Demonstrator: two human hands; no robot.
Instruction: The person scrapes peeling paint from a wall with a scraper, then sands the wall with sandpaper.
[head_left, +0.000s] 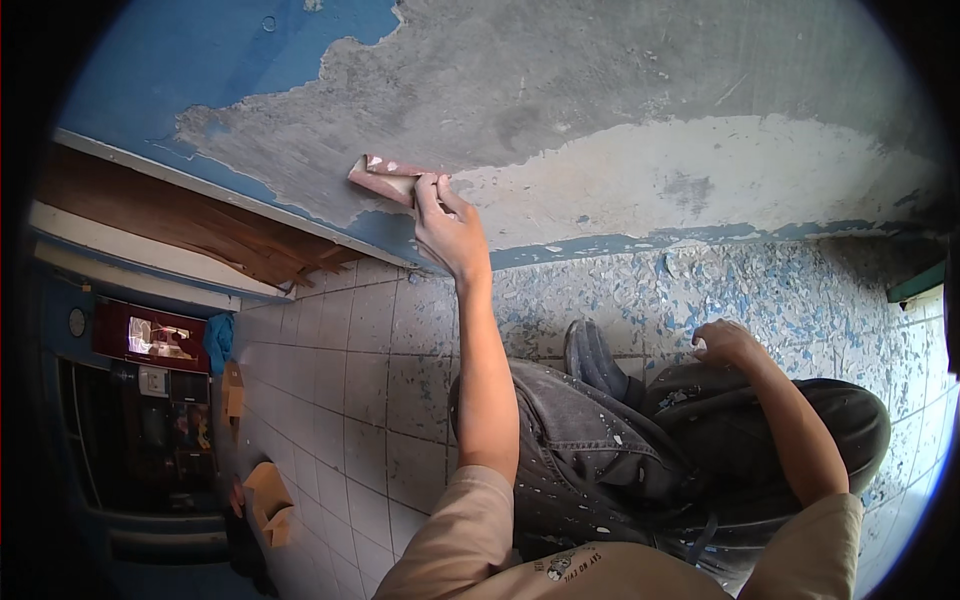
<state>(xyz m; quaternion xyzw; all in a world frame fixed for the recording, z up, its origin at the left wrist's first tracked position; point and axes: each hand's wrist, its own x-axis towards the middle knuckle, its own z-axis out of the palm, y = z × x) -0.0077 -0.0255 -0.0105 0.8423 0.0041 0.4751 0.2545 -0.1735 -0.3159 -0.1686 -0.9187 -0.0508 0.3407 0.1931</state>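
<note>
My left hand (452, 225) grips a folded, reddish sheet of sandpaper (386, 180) by its right end, against a wall. Around the sheet the wall shows bare grey plaster (480, 97), with blue paint (180, 60) at the upper left and a pale patch (735, 161) to the right. My right hand (726, 342) hangs by my bent knee over the floor, its fingers loosely curled and nothing seen in them. Its palm is mostly hidden.
Blue and white paint flakes (697, 285) litter the tiled floor (367, 322) along the wall's foot. Dark trousers and one shoe (592, 360) are speckled. Brown sheet material (225, 232) lies beyond the wall's edge; an open cardboard box (268, 499) stands lower left.
</note>
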